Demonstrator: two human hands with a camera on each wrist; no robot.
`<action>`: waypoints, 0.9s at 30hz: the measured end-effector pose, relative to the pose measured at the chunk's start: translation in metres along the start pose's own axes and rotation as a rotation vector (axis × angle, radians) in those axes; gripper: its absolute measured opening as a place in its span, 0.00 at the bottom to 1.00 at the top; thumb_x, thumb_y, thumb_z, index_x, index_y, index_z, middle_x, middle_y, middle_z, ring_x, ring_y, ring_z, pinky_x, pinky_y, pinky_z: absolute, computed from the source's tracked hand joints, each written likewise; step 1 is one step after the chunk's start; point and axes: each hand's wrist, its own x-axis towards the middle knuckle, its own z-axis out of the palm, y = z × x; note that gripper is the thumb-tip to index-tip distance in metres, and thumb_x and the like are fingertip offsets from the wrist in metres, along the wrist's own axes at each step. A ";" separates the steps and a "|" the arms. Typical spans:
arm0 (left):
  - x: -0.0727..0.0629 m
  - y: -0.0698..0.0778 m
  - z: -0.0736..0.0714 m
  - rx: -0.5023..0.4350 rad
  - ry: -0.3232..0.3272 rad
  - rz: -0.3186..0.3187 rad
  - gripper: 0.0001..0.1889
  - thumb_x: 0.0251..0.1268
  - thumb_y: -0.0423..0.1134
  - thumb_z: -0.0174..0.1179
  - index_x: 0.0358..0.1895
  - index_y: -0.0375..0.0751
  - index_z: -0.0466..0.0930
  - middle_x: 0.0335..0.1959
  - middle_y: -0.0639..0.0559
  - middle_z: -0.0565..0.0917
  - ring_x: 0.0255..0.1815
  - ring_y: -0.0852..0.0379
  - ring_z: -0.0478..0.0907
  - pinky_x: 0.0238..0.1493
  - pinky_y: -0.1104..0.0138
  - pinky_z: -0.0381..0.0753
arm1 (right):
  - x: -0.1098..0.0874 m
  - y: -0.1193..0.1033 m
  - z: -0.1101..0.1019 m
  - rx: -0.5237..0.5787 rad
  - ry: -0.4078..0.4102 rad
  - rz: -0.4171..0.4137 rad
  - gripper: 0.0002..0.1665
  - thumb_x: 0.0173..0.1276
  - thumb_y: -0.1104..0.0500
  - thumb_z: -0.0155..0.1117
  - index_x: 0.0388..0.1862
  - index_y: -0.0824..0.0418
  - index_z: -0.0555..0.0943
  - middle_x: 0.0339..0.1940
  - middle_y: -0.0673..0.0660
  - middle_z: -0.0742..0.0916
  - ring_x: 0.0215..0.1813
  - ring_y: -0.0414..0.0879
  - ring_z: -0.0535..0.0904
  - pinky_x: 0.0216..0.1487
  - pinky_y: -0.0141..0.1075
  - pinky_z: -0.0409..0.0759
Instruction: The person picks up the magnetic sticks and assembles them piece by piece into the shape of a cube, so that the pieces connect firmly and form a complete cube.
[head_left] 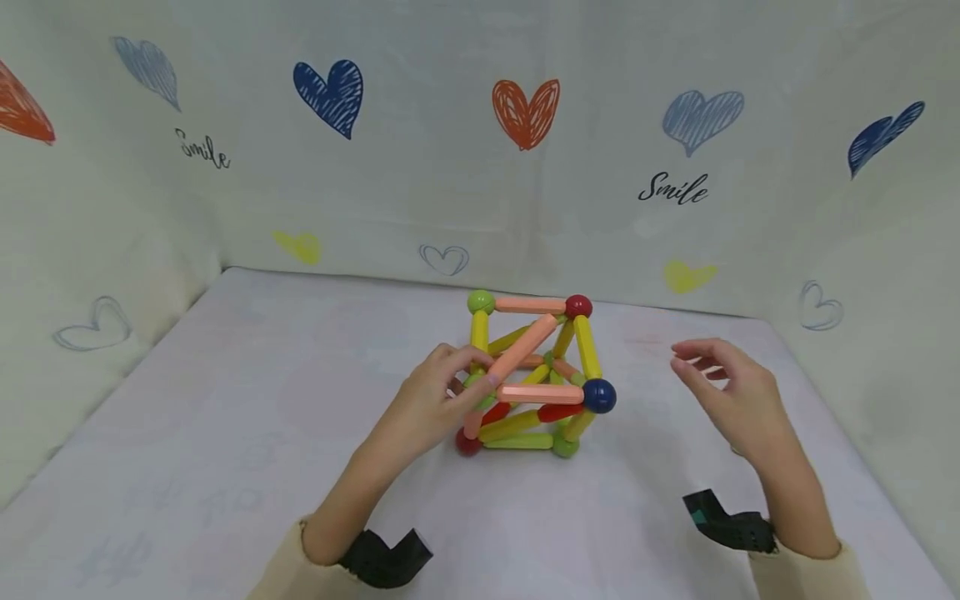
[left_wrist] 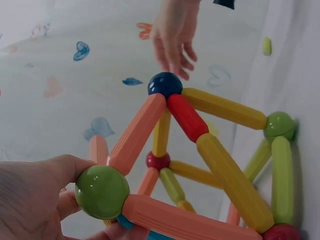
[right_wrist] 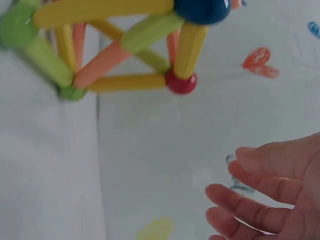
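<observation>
A frame of magnetic rods and balls (head_left: pixel 540 395) stands on the table, with salmon, yellow, green and red rods between coloured balls. My left hand (head_left: pixel 427 400) is at its near left upper corner, by a green ball (left_wrist: pixel 102 192). Thumb and forefinger pinch the lower end of a salmon magnetic rod (head_left: pixel 525 346), which slants up toward the far red ball (head_left: pixel 578 307); whether it touches that ball I cannot tell. To the right of the frame, apart from the blue ball (head_left: pixel 598 396), my right hand (head_left: pixel 731 392) hovers with relaxed fingers, holding nothing.
A loose green rod (left_wrist: pixel 267 46) lies on the table on the right side, mostly hidden under my right wrist in the head view. White cloth with printed hearts (head_left: pixel 525 115) hangs behind the table (head_left: pixel 300 375) and at its sides.
</observation>
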 end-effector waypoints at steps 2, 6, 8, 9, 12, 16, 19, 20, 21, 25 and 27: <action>0.001 0.000 0.001 -0.005 -0.005 0.004 0.12 0.64 0.49 0.57 0.46 0.52 0.78 0.42 0.48 0.73 0.36 0.54 0.73 0.30 0.67 0.75 | -0.004 0.026 -0.007 -0.058 -0.078 0.037 0.22 0.68 0.51 0.57 0.53 0.66 0.75 0.47 0.65 0.80 0.45 0.55 0.73 0.42 0.28 0.72; 0.001 0.000 0.001 -0.017 -0.012 0.000 0.11 0.64 0.49 0.56 0.46 0.52 0.77 0.43 0.47 0.73 0.36 0.54 0.73 0.30 0.67 0.75 | -0.013 0.074 -0.016 -0.162 -0.261 0.106 0.25 0.67 0.53 0.59 0.55 0.70 0.73 0.50 0.73 0.77 0.47 0.65 0.72 0.43 0.52 0.75; 0.001 0.001 0.001 -0.022 -0.013 -0.001 0.11 0.64 0.49 0.56 0.46 0.52 0.77 0.43 0.47 0.73 0.36 0.54 0.73 0.30 0.67 0.75 | -0.016 0.094 -0.018 -0.196 -0.325 0.119 0.25 0.65 0.55 0.61 0.54 0.72 0.73 0.50 0.76 0.76 0.47 0.69 0.71 0.41 0.57 0.73; 0.001 0.001 0.001 -0.024 -0.013 0.000 0.11 0.65 0.50 0.56 0.46 0.52 0.77 0.43 0.47 0.73 0.36 0.54 0.73 0.30 0.67 0.75 | -0.018 0.103 -0.019 -0.206 -0.344 0.125 0.25 0.64 0.56 0.62 0.53 0.72 0.73 0.49 0.77 0.76 0.47 0.69 0.71 0.41 0.57 0.73; 0.001 0.000 0.001 -0.030 -0.015 -0.002 0.12 0.65 0.51 0.55 0.47 0.52 0.78 0.43 0.47 0.73 0.36 0.54 0.73 0.30 0.66 0.74 | -0.021 0.124 -0.019 -0.229 -0.390 0.144 0.26 0.60 0.56 0.65 0.51 0.73 0.74 0.46 0.77 0.77 0.44 0.69 0.73 0.38 0.55 0.73; 0.001 0.001 0.000 -0.030 -0.018 -0.014 0.12 0.65 0.50 0.56 0.47 0.54 0.78 0.42 0.49 0.72 0.37 0.54 0.72 0.31 0.66 0.74 | -0.024 0.141 -0.016 -0.230 -0.463 0.203 0.25 0.59 0.57 0.66 0.50 0.72 0.74 0.43 0.76 0.77 0.42 0.66 0.73 0.37 0.52 0.72; 0.000 0.001 0.000 -0.030 -0.017 -0.021 0.12 0.64 0.50 0.56 0.47 0.55 0.78 0.42 0.49 0.72 0.37 0.54 0.72 0.32 0.66 0.74 | -0.025 0.149 -0.014 -0.224 -0.495 0.221 0.22 0.58 0.61 0.65 0.48 0.72 0.75 0.40 0.72 0.78 0.40 0.62 0.74 0.36 0.48 0.73; 0.000 0.001 0.000 -0.030 -0.018 -0.022 0.12 0.64 0.50 0.56 0.47 0.55 0.78 0.42 0.49 0.72 0.37 0.54 0.72 0.32 0.66 0.74 | -0.025 0.151 -0.013 -0.219 -0.502 0.221 0.21 0.58 0.62 0.65 0.48 0.72 0.76 0.39 0.70 0.79 0.39 0.60 0.75 0.35 0.46 0.73; 0.000 0.001 0.000 -0.030 -0.018 -0.023 0.12 0.64 0.50 0.56 0.48 0.55 0.78 0.42 0.49 0.72 0.37 0.54 0.72 0.32 0.66 0.74 | -0.025 0.153 -0.012 -0.216 -0.505 0.215 0.19 0.58 0.63 0.65 0.46 0.72 0.76 0.37 0.67 0.79 0.38 0.57 0.75 0.35 0.44 0.73; 0.000 0.001 0.000 -0.023 -0.013 -0.031 0.12 0.64 0.51 0.56 0.48 0.56 0.78 0.43 0.50 0.72 0.37 0.54 0.72 0.32 0.66 0.74 | -0.025 0.158 -0.007 -0.192 -0.513 0.194 0.17 0.57 0.64 0.64 0.44 0.72 0.76 0.33 0.59 0.81 0.35 0.48 0.74 0.32 0.37 0.70; 0.000 0.001 0.000 -0.021 -0.011 -0.028 0.12 0.64 0.51 0.56 0.48 0.55 0.78 0.42 0.49 0.72 0.37 0.53 0.72 0.31 0.66 0.74 | -0.026 0.158 -0.005 -0.185 -0.512 0.196 0.17 0.57 0.64 0.65 0.43 0.72 0.76 0.33 0.57 0.80 0.34 0.45 0.73 0.31 0.36 0.69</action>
